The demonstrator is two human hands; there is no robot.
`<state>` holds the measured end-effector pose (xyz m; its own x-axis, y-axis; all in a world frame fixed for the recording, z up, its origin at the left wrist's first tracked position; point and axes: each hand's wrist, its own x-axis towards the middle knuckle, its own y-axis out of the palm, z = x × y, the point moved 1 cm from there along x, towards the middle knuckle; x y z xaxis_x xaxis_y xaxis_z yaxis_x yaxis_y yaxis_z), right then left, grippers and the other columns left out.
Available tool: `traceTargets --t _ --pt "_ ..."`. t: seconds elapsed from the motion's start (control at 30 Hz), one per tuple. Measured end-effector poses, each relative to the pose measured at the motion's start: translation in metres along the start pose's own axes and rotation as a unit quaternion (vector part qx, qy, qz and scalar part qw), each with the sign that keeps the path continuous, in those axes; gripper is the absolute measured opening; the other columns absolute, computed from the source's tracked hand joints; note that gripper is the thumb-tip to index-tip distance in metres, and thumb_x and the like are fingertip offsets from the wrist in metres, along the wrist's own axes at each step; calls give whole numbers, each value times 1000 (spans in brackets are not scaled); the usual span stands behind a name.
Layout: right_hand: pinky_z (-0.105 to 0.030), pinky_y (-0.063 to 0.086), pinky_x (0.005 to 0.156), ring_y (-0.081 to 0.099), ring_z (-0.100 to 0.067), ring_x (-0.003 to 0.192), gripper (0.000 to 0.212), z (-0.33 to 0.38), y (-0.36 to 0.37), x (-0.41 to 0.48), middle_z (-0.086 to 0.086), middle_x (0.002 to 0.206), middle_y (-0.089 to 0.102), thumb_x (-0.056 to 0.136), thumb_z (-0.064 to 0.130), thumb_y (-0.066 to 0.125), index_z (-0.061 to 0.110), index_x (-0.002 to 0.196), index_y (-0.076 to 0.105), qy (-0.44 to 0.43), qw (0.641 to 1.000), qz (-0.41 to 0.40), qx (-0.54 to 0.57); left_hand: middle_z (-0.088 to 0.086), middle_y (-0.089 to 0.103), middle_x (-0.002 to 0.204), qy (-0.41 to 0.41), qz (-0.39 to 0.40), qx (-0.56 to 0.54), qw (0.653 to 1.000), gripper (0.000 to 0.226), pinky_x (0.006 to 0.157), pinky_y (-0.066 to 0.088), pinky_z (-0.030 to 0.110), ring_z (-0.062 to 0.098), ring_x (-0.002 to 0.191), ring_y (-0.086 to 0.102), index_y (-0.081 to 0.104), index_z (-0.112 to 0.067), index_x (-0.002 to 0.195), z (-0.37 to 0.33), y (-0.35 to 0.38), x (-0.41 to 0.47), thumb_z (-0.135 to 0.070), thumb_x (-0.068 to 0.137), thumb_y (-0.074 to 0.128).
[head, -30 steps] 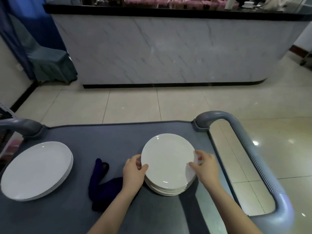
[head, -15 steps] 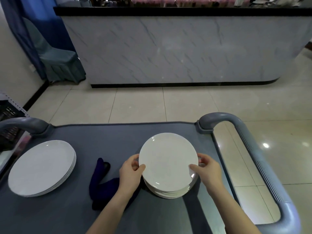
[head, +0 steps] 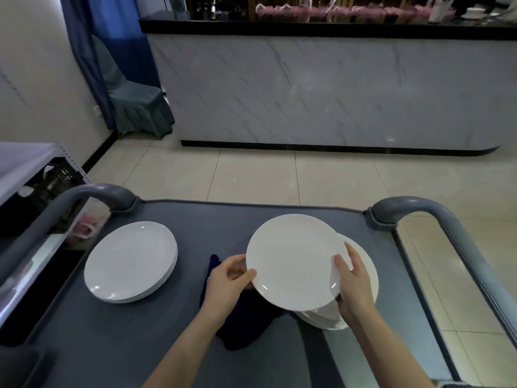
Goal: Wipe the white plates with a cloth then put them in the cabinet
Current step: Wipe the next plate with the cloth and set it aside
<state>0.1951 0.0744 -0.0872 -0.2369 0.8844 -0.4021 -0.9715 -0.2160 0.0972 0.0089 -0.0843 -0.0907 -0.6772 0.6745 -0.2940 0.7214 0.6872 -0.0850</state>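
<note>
- A white plate (head: 293, 261) is held just above the right stack (head: 324, 320), offset to the left and partly over the dark blue cloth (head: 243, 326) lying on the cart (head: 223, 219).
- Its left rim is pinched by the left hand (head: 226, 284), and its right rim is gripped by the right hand (head: 355, 287), thumb on top.
- The plate is kept face up and close to level. Being round, it has no long axis.
- Wiping of this plate is judged not yet begun, since the cloth is held by neither hand.
- A second stack (head: 131, 261) is seen well apart on the left. Whether it has been wiped cannot be told.
- No plate has been put away as far as is shown, so most of the task is judged to remain.
</note>
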Motion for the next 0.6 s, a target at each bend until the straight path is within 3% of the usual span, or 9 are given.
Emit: traceTargets --t 0.07,0.17,0.27,0.4,0.5,0.6 --pt "-33 55 69 65 -18 101 34 -1 7 -1 11 116 68 100 26 53 43 129 57 9 1000 3 3 0 73 89 6 0 32 999 27 76 59 29 15 85 72 70 -21 112 6 -18 4 -14 87 72" --pt "-34 54 74 65 -21 106 33 -1 14 -4 6 122 68 100 22 54 38 128 61 11 1000 7 7 -9 71 86 18 -72 142 987 23 76 52 23 6 83 68 71 -28 106 18 -44 13 -16 86 73" --pt "-31 54 67 66 -17 102 30 -1 21 -8 8 118 69 100 21 54 37 124 63 4 1000 12 -4 -7 63 99 16 -132 221 966 32 80 48 24 10 91 64 66 -23 112 29 -62 24 -24 82 76" --pt "-33 53 69 67 -21 98 29 -5 28 -10 0 115 71 100 20 54 22 128 63 10 1000 13 -19 4 53 121 -20 -88 325 941 60 92 47 34 22 114 54 55 -18 131 42 -65 41 -40 80 76" --pt "-34 53 67 69 -24 92 20 -10 32 -10 0 101 75 100 21 56 19 116 68 23 999 10 -37 2 59 117 -29 -55 354 933 44 88 49 35 22 108 58 59 -20 122 47 -63 50 -34 83 72" --pt "-41 56 76 69 -27 93 14 -13 36 -10 2 94 77 99 23 56 23 100 71 27 998 16 -47 -3 67 108 8 -52 343 938 29 83 51 37 22 100 62 62 -24 117 48 -65 54 -20 88 65"
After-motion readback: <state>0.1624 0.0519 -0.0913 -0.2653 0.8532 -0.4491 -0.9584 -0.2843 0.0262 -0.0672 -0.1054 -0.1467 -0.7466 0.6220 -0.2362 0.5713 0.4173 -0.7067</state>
